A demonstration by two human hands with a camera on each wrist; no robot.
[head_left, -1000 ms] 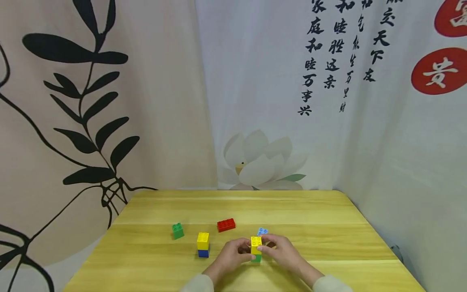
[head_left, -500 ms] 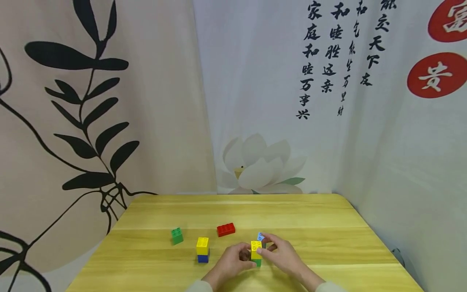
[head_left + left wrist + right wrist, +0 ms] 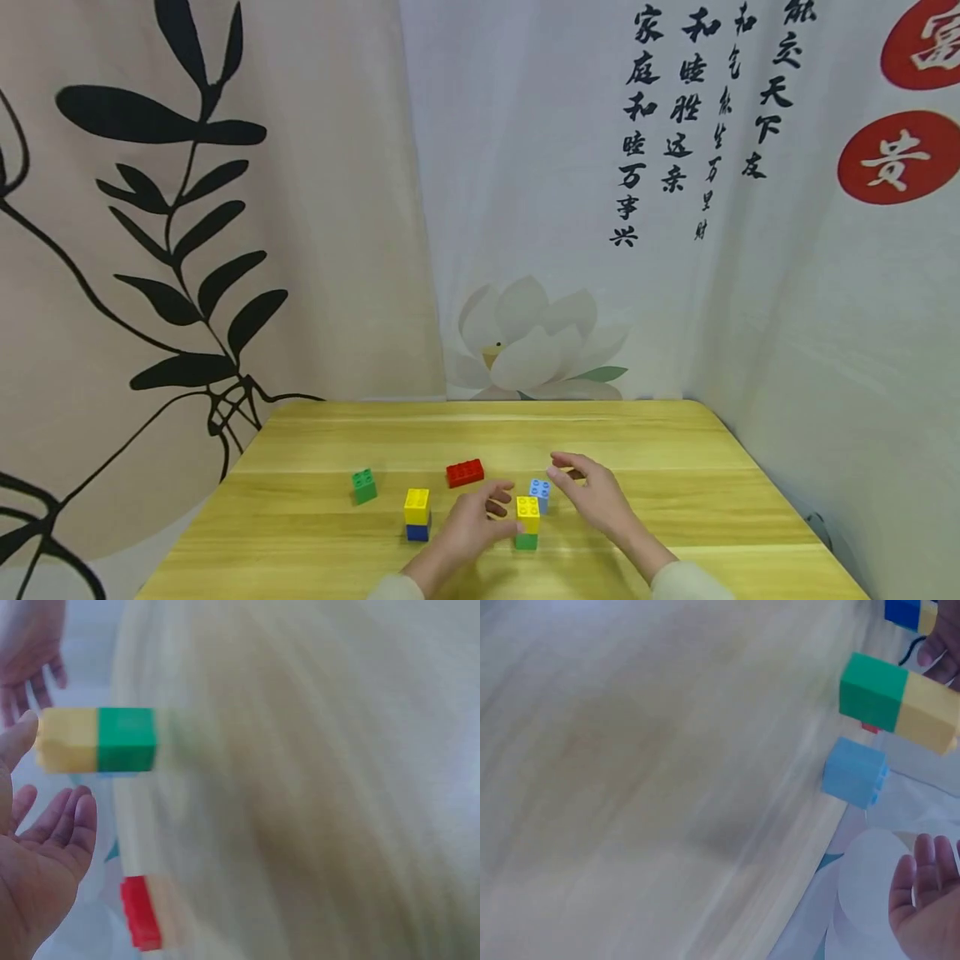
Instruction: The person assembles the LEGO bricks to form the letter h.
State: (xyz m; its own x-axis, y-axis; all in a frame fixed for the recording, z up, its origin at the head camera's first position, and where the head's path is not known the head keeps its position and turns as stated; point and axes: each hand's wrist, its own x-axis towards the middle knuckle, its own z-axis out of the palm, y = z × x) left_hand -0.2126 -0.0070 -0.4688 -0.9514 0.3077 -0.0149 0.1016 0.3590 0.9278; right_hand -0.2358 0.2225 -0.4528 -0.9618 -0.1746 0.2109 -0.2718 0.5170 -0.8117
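A yellow block (image 3: 528,517) sits on top of a green block (image 3: 527,542), forming an upright two-block stack between the hands. My left hand (image 3: 471,521) is just left of it, fingers relaxed and apart. Its thumb tip overlaps the yellow block's edge in the head view; whether it touches, I cannot tell. To the right and farther back, my right hand (image 3: 600,497) is held loosely with nothing in it. Behind the stack stands a light blue block (image 3: 541,493), partly hidden by the yellow one. The right wrist view shows this light blue block (image 3: 855,772) separate from the stack.
Left of the hands, another yellow block (image 3: 417,506) stands on a dark blue block (image 3: 417,532). A loose green block (image 3: 364,486) lies farther left and a red block (image 3: 465,472) farther back. All rest on a wooden table (image 3: 637,433) with a printed curtain behind.
My right hand has let go of the yellow block and moved right and away from the stack. The left hand's fingers have spread and drawn back slightly. The yellow-green stack stays standing.
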